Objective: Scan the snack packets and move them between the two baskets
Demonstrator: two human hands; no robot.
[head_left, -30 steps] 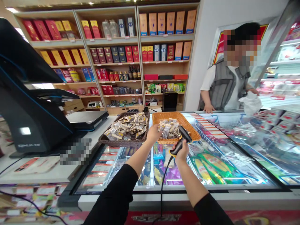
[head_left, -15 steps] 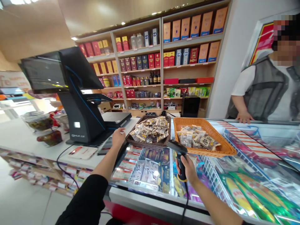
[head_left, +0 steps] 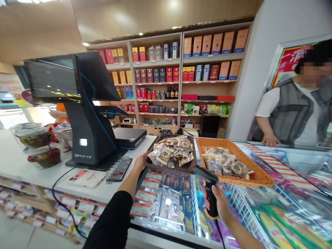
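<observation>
My right hand is closed round the grip of a black barcode scanner, whose head points up towards the baskets; its cord hangs down at my wrist. My left hand rests at the left corner of a dark wicker basket full of small snack packets. Its fingers are hidden against the basket. Right beside it stands an orange basket with more packets. Both baskets sit on the glass lid of a freezer.
A black till terminal with screen stands on the white counter at left, with a phone, a card and two lidded jars near it. Another person stands behind the freezer, one hand on its edge. Shelves of boxes line the back wall.
My left hand left the orange basket, swung to the till counter, then came back to the dark basket's corner. The scanner dropped lower and nearer to me. My view turned left.
</observation>
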